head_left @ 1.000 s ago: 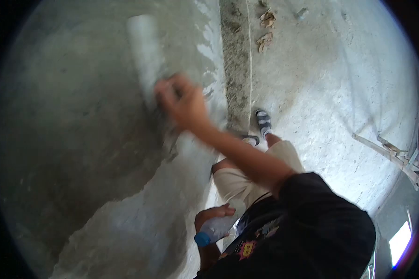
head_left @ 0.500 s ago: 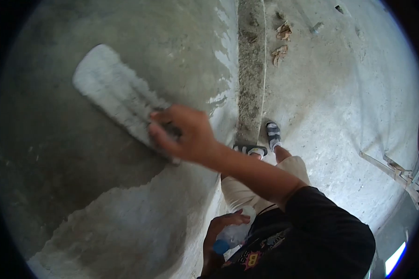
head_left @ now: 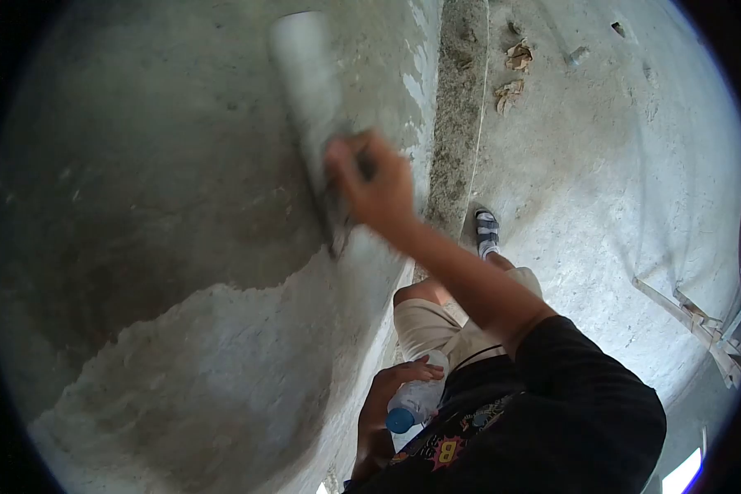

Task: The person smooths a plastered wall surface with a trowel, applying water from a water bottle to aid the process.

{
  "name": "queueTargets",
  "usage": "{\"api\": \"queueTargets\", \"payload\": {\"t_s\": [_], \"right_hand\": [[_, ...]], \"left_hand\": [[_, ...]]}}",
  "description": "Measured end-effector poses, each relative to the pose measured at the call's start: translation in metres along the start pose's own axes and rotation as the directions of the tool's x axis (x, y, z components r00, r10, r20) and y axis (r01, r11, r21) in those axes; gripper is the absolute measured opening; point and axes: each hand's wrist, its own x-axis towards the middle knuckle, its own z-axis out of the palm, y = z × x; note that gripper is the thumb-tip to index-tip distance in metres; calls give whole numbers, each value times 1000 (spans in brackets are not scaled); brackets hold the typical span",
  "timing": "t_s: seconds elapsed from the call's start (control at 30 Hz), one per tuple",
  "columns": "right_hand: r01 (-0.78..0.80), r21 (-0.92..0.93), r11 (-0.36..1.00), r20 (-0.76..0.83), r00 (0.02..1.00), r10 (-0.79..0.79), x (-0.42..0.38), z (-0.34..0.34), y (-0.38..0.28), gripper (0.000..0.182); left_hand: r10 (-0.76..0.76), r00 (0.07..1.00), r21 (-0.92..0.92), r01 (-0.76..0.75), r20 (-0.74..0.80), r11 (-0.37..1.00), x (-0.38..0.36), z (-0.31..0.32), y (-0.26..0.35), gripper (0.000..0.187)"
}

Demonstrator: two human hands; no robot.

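Note:
My right hand (head_left: 379,185), blurred by motion, is closed around the handle of a long, flat plastering trowel (head_left: 306,78). The trowel's pale blade lies along a grey plastered wall (head_left: 165,173), its far end pointing to the top of the view. Whether the whole blade touches the wall is hard to tell. Lower down, close to my body, my left hand (head_left: 403,377) grips a clear plastic bottle (head_left: 422,397) with a blue cap, tilted cap-down. The wall's upper part is darker and damp-looking, with a ragged border against a paler patch (head_left: 214,354) below.
A rough concrete strip (head_left: 457,107) runs along the wall's foot. Beyond it, dry brown leaves (head_left: 509,95) lie on the concrete floor (head_left: 568,165). One sandalled foot (head_left: 487,229) stands there. Wooden pieces (head_left: 692,317) lie at the right.
My right hand has swept the trowel up and to the right, and the blade now stands more upright. The bottle stays in my left hand. One foot has gone out of sight.

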Motion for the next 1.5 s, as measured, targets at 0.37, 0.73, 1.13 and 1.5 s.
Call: {"api": "queueTargets", "payload": {"t_s": [0.37,0.73,1.13,1.5], "right_hand": [[477,39,878,67,875,-479,4,3,-21,24],[678,-54,733,251,720,-647,28,-18,17,18],[868,-28,496,285,482,-828,70,-26,45,21],[697,-208,686,440,693,-570,-29,-39,150,15]], "left_hand": [[7,999,23,-8,46,1000,3,-8,-25,55],[-13,995,31,16,-99,999,-4,-2,-14,56],[17,994,-9,-18,-103,1000,-5,-1,-13,59],[-15,997,22,13,72,1000,-5,-11,-21,56]]}}
